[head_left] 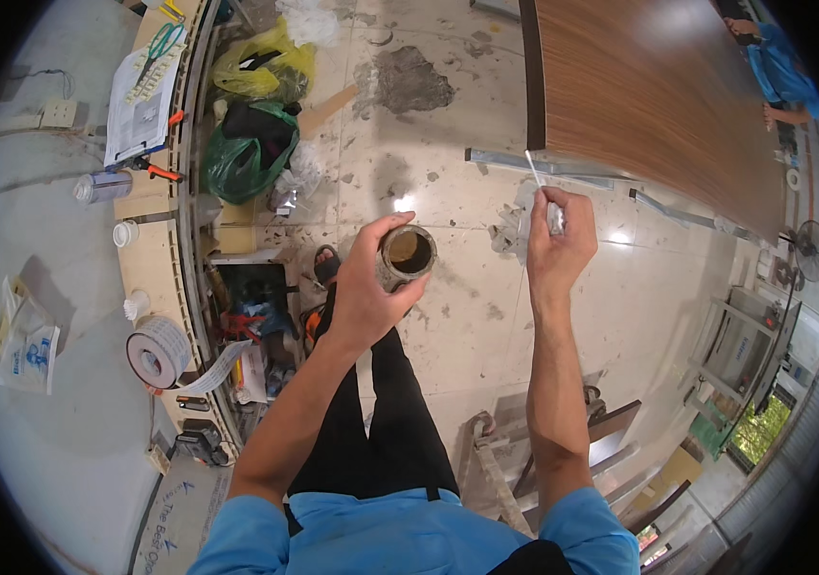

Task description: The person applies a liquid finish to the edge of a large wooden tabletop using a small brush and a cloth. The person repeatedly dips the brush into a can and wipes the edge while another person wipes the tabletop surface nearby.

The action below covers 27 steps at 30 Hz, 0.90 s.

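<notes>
My left hand (364, 287) grips a small open can (407, 255) with brownish paste inside, held tilted above the tiled floor. My right hand (557, 240) is raised just right of the can and pinches a thin white stick (535, 171) that points up and away, with a bit of clear wrapping in the fingers. The two hands are apart, about a hand's width. My dark trousers and a sandalled foot (327, 264) show below the can.
A curved pale counter edge (165, 278) at left carries a tape roll (158, 352), a grey can, papers and tools. Green (249, 153) and yellow bags lie on the floor. A large wood-grain panel (659, 96) is ahead right; another person in blue crouches at its far corner.
</notes>
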Available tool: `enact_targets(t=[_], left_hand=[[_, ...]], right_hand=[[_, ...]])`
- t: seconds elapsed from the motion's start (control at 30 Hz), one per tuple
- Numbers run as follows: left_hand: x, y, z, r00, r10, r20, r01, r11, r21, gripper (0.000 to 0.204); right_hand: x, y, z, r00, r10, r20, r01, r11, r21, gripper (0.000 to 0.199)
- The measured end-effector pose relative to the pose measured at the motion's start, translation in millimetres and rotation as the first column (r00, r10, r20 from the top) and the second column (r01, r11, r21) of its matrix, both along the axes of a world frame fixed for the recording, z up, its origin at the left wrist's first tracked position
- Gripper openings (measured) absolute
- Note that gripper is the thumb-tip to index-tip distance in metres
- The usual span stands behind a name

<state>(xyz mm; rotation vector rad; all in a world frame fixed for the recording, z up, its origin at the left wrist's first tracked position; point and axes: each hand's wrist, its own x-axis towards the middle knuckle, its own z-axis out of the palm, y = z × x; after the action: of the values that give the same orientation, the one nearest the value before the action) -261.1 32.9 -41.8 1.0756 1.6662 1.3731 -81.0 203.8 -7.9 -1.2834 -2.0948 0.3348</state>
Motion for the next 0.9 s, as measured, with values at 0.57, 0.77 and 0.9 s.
enact_targets(t=[0.57, 0.77, 0.9], left_hand=[[-4.4, -5.1, 8.5, 0.997, 0.038, 0.067, -0.033, 0.997, -0.071, 0.067], [-2.2, -7.0, 8.9, 0.991, 0.043, 0.124, -0.035, 0.997, -0.066, 0.068], [-0.8, -8.2, 9.0, 0.995, 0.05, 0.081, -0.044, 0.997, -0.067, 0.068]], right_hand=[[23.6, 35.5, 31.2, 0.737, -0.424, -0.526, 0.306, 0.903, -0.301, 0.018], [16.4, 89.7, 21.8, 0.942, -0.297, -0.156, 0.317, 0.941, 0.119, 0.011], [-19.6, 77.2, 14.3, 0.984, -0.176, -0.019, 0.177, 0.976, 0.129, 0.01]])
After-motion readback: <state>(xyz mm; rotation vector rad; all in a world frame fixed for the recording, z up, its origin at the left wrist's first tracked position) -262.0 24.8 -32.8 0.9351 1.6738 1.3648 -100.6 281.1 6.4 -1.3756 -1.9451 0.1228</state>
